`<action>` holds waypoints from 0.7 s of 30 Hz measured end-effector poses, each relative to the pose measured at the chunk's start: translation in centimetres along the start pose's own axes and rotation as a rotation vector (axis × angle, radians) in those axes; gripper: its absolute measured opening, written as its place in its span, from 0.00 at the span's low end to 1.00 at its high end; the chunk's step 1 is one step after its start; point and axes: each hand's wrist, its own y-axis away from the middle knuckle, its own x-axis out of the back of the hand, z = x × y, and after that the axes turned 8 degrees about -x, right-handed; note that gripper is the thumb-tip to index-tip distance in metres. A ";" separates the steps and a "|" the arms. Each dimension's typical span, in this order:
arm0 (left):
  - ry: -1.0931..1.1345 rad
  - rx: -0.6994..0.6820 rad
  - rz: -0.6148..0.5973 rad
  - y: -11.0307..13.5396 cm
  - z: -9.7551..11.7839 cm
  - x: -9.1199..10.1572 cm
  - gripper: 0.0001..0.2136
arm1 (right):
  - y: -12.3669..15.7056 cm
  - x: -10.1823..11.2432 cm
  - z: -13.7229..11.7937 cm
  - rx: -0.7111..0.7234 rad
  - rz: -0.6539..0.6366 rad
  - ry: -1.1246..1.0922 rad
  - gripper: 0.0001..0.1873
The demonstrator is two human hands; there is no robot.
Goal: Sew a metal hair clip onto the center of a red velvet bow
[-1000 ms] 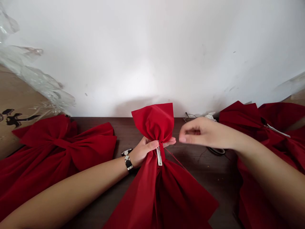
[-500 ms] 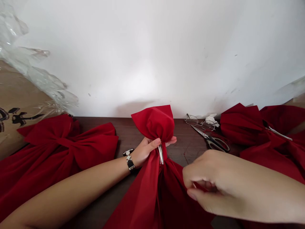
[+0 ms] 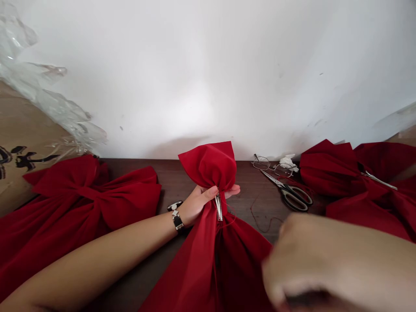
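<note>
My left hand, with a watch on the wrist, is closed round the gathered middle of a red fabric bow. Its thumb presses beside a silver metal clip at the gather, and the fingertips come out on the far side. Loose red thread lies by the clip. The bow's lower part spreads toward me. To the right of it, my right hand is blurred by motion and curled shut. Whatever its fingers pinch cannot be made out.
A finished-looking red bow lies at the left on the dark table. Scissors, eyeglasses, crumpled tissue and loose thread lie to the right. More red fabric with a clip is beyond. A wrapped carton stands left.
My right hand has moved down and toward me, away from the gather, and is more blurred. My left hand and the bow have hardly moved. More thread shows on the table.
</note>
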 end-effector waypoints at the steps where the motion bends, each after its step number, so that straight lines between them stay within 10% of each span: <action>1: -0.010 0.003 -0.011 0.0 0.0 0.1 0.21 | -0.6 0.7 0.4 -0.086 0.080 0.016 0.07; 5: -0.022 0.008 -0.034 0.0 0.0 0.3 0.20 | -3.2 2.4 3.5 -0.451 0.504 0.143 0.07; 12: -0.002 0.014 -0.006 -0.2 0.0 -0.1 0.22 | -5.4 1.8 7.8 -0.389 0.123 -0.236 0.15; 21: -0.062 0.002 -0.025 -0.2 0.4 -0.2 0.20 | -5.5 3.0 9.6 -0.288 0.105 -0.224 0.14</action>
